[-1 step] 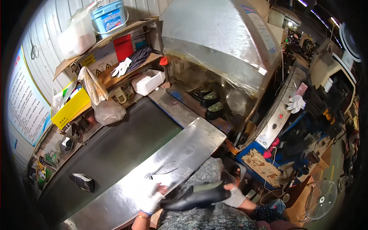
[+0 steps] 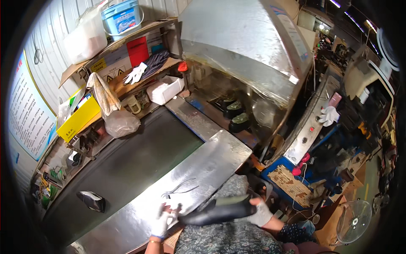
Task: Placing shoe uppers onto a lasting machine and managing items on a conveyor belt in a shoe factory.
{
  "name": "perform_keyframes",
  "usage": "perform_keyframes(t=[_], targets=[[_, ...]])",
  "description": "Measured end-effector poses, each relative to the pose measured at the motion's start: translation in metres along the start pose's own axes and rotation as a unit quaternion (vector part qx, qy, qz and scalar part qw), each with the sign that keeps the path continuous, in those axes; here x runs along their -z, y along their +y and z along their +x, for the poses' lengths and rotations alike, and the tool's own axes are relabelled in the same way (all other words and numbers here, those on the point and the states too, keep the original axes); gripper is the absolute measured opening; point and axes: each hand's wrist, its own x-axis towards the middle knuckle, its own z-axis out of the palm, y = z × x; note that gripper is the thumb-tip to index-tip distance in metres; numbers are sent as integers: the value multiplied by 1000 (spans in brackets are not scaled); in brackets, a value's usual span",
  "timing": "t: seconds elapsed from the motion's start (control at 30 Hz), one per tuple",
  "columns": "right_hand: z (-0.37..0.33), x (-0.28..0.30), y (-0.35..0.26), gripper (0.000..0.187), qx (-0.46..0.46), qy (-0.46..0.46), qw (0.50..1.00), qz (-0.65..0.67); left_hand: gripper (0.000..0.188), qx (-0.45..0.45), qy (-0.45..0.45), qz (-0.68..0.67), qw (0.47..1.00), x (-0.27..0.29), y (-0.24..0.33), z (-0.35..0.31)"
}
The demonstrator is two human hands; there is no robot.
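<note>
My right hand [image 2: 260, 213], in a white glove with bare fingertips, grips the heel end of a black shoe upper [image 2: 218, 211] stretched on a green-topped last. The shoe lies sideways above my patterned apron, its toe to the left. Close by the toe is my left hand [image 2: 160, 222], similarly gloved, with fingers bent and apart over the metal table edge. A dark smear shows by its fingertips; motion blur hides what that is. Beyond it, metal pliers [image 2: 182, 188] lie on the shiny metal tabletop [image 2: 215, 156] with their handles spread.
A dark belt [image 2: 144, 144] runs behind the tabletop, carrying another black shoe [image 2: 91, 201] at left. Under a metal hood [image 2: 237, 38] stand several dark shoes [image 2: 240, 122]. Shelves at the back hold a blue bucket [image 2: 121, 19] and a yellow box [image 2: 78, 117]. A fan [image 2: 354, 221] stands at right.
My left hand has drawn slightly left, away from the shoe's toe. The shoe, in my right hand, has risen and shifted a little to the right.
</note>
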Motion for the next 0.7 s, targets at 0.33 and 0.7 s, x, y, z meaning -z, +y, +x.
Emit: perform_keyframes(t=[0.33, 0.7], targets=[[310, -126, -118, 50, 442, 161, 798, -377, 37, -153, 257, 558, 774, 114, -67, -43], [96, -17, 42, 23, 315, -108, 455, -826, 73, -39, 430, 417, 800, 240, -16, 71]])
